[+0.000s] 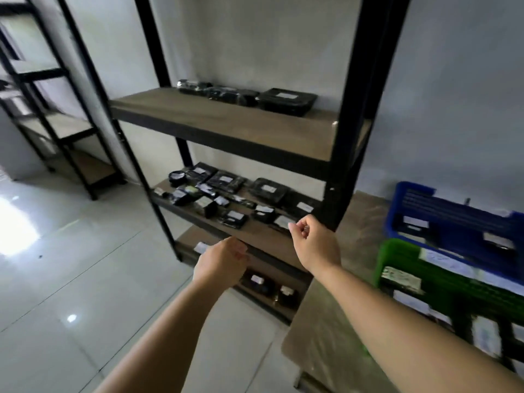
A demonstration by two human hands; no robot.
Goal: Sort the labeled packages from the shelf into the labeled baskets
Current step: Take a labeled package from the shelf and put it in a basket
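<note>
Black, white-labelled packages (226,199) crowd the middle board of the shelf (243,129), just beyond your two outstretched hands. Your right hand (312,239) hovers at that board's front right corner, fingers loosely curled, its grip around nothing, a labelled package (282,222) just past its knuckles. Your left hand (222,263) hangs lower and to the left of it, in front of the board's edge, fingers also loosely curled and holding nothing. Above both hands, three more dark packages (286,100) sit at the back of the upper board. To the right of your right arm, a blue basket (442,211) and a green basket (402,256) rest on a table (320,336), labelled packs inside.
</note>
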